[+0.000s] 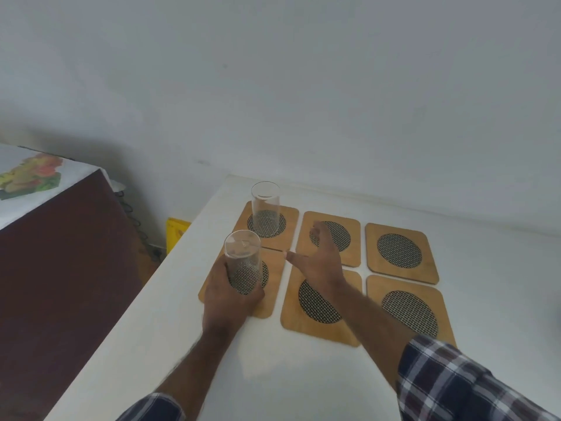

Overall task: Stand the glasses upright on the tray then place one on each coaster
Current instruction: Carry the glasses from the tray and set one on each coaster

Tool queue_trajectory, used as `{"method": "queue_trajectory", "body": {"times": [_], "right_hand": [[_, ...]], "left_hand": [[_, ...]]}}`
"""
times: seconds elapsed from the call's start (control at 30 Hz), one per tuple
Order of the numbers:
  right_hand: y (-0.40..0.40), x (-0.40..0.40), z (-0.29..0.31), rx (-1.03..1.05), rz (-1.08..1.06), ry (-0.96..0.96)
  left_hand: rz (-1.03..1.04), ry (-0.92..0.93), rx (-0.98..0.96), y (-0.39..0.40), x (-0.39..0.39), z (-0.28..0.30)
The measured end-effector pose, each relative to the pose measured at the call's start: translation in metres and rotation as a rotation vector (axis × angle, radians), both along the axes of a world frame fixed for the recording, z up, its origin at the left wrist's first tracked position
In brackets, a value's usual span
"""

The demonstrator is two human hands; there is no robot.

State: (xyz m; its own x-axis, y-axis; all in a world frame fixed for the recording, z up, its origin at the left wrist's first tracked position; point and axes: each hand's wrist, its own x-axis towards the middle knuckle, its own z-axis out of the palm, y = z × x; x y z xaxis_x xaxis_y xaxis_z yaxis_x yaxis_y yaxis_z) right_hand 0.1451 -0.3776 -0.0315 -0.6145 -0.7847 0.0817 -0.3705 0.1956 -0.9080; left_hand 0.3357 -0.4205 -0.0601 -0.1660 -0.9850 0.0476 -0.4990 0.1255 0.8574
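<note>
Left of centre in the frame, the left hand [226, 294] wraps its fingers round the lower part of a tall clear cylindrical drinking glass [244, 262], which stands with its long axis upright, mouth up, directly over the front-left wooden coaster with a dark woven oval in its middle [274, 294]; whether its base already rests on the weave or is just above it cannot be told, since the hand covers it. The deciding relation is therefore vertical: glass above coaster, with only a short straight drop or a release needed, as I judge it. Just above it in the frame, a second clear glass [265, 208] stands upright and untouched on the back-left coaster [290, 220]. The right hand [321, 256] hovers open, fingers spread and holding nothing, over the seam between the two middle coasters, the back one [352, 253] and the front one [315, 326], near the held glass but apart from it. Two more coasters lie at the right, back [400, 253] and front [409, 311], both bare. No tray or further glasses show on the white tabletop [273, 375], so the empty right hand would probably fetch the next one.
</note>
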Motion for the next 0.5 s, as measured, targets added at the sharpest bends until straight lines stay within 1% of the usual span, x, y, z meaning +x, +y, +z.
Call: {"method": "queue_trajectory", "body": {"times": [0.23, 0.33, 0.4, 0.5], "right_hand": [[0.06, -0.011, 0.01, -0.019, -0.021, -0.035], [0.084, -0.024, 0.015, -0.025, -0.051, -0.026], [0.1, -0.034, 0.018, -0.04, -0.087, -0.029], [0.122, -0.046, 0.018, -0.068, -0.167, 0.0]], "left_hand": [[-0.019, 0.011, -0.016, 0.005, 0.002, 0.005], [-0.02, 0.049, -0.025, 0.008, 0.005, 0.004], [0.016, 0.051, -0.024, 0.013, 0.008, 0.001], [0.131, -0.003, -0.058, 0.032, 0.013, -0.003]]}}
